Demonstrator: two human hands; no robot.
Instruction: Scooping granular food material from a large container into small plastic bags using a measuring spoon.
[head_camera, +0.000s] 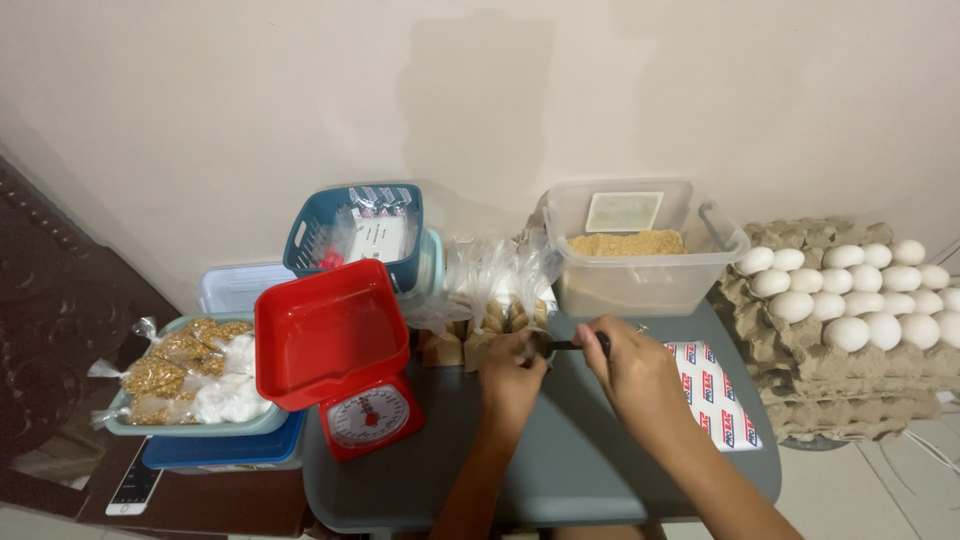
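My left hand (512, 372) grips the open top of a small clear plastic bag (497, 318) partly filled with brown sugar, on the grey table (560, 470). My right hand (632, 370) holds a dark-handled scoop (572, 345) whose head points at the mouth of that bag. Several more clear bags of brown sugar (500, 275) stand bunched just behind my hands. A clear plastic tub (640, 255) with brown sugar in it sits at the back right, its lid off.
A red kitchen scale (340, 355) with an empty red pan stands left of my hands. Behind it is a blue basket (355, 235). A teal tub of packed bags (190, 375) lies far left, a phone (132, 488) below it. Egg trays (860, 300) are stacked right; a printed pack (715, 395) lies beside.
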